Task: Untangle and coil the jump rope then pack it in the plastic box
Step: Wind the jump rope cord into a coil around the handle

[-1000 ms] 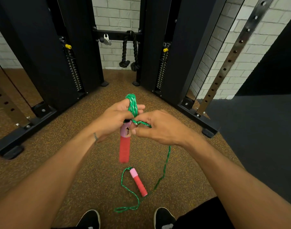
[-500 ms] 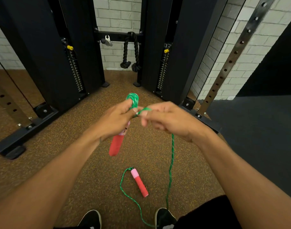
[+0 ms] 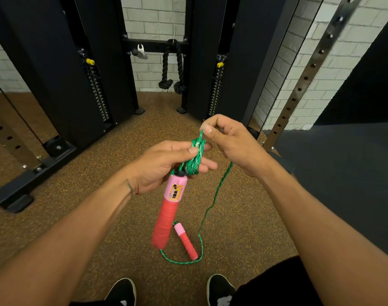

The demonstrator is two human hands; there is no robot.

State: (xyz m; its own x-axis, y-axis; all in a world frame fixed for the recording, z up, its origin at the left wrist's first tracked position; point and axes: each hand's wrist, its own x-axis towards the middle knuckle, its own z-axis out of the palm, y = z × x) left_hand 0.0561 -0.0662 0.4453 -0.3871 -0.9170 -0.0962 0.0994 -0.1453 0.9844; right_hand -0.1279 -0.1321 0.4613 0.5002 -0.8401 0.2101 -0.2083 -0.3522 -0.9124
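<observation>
My left hand (image 3: 164, 164) pinches a bundle of folded green rope loops (image 3: 195, 160) between thumb and fingers. From that bundle hangs a pink and red jump rope handle (image 3: 166, 215). Just above, my right hand (image 3: 230, 142) pinches the green rope (image 3: 213, 202) at the top of the bundle. From the right hand the rope runs down to the floor and curves to the second pink and red handle (image 3: 185, 241), which lies on the floor by my feet. No plastic box is in view.
I stand on brown speckled gym flooring (image 3: 100, 206). Black cable machine towers (image 3: 63, 74) rise ahead on both sides, with a black rope attachment (image 3: 172, 69) hanging between them. A perforated steel upright (image 3: 307, 74) leans at the right beside a dark mat (image 3: 343, 177).
My right hand has risen up and to the right, pulling rope over the bundle. The hanging handle has swung lower, and the slack rope on the floor has shortened.
</observation>
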